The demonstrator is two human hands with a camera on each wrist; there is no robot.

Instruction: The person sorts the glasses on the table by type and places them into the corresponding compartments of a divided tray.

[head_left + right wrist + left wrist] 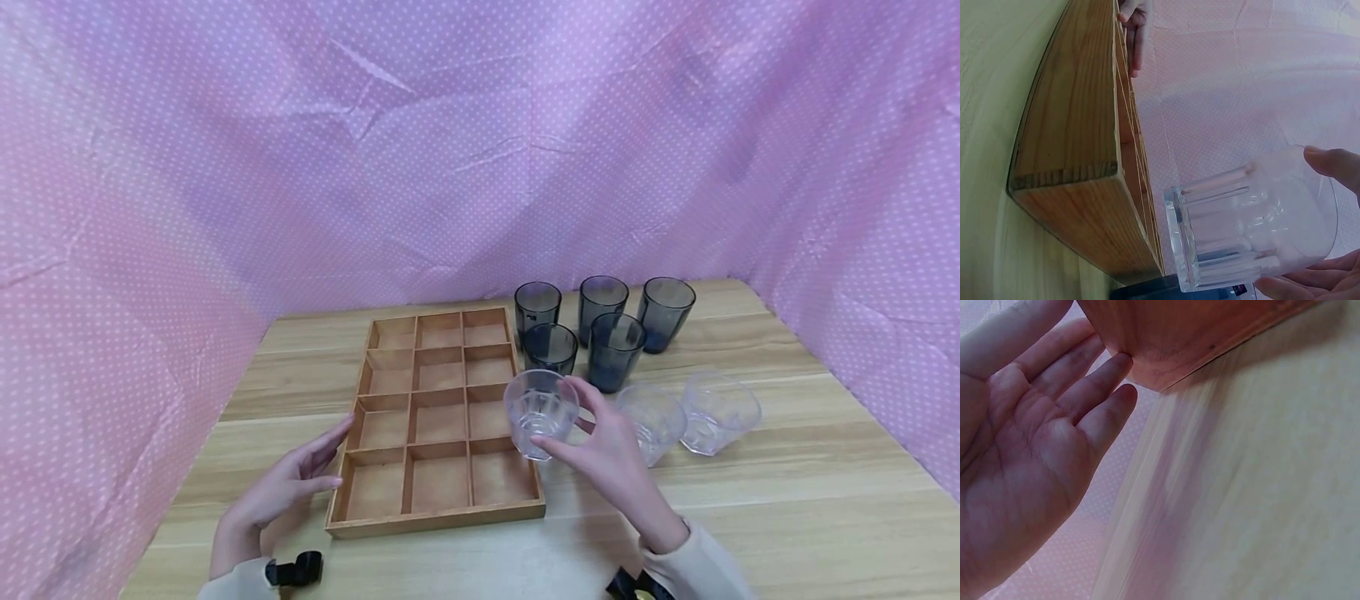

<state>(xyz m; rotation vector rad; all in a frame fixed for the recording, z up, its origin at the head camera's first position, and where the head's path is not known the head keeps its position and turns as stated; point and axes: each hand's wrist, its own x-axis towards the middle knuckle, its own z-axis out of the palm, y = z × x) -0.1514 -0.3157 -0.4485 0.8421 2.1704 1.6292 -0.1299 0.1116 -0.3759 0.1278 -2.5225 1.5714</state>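
Observation:
A clear glass (542, 408) is gripped between the thumb and fingers of my right hand (611, 450), held upright above the right edge of a wooden compartment tray (435, 525). In the right wrist view the clear glass (1254, 219) shows its thick faceted base, off the tray's wall (1079, 219). My left hand (288, 483) lies along the tray's left side with extended fingers. In the left wrist view the fingertips of the left hand (1041, 431) touch the tray's outer wall (1191, 337).
Two more clear glasses, a nearer one (651, 417) and a farther right one (718, 415), stand right of my right hand. Several dark grey glasses (615, 350) are grouped behind the tray's right side. A pink dotted cloth (480, 167) hangs behind the wooden table (810, 500).

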